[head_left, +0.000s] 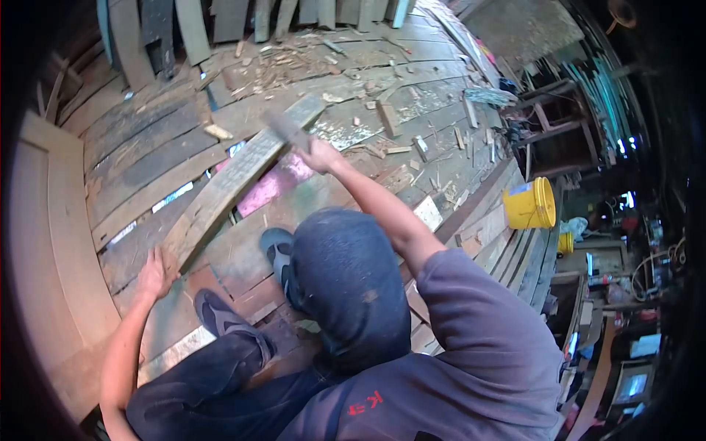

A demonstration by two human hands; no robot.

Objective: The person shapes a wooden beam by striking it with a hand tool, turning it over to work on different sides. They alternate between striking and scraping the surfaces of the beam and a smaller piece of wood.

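A long, weathered wooden beam (220, 187) lies slantwise over the plank floor in front of me. My left hand (156, 275) is closed around its near end. My right hand (320, 154) grips a broad-bladed chopping tool (285, 131), smeared by motion, whose blade overlaps the beam toward its far end. Pink material (272, 185) shows on the floor beside the beam, under the right forearm. My bent knee in dark trousers (342, 272) and my sandalled feet (228, 320) are close behind the beam.
Wood chips and offcuts (283, 70) litter the floor beyond the beam. Boards (235, 20) stand upright along the far side. A wooden panel (59, 242) is at the left. On the right sits a yellow bucket (528, 203), with shelving (555, 125) behind it.
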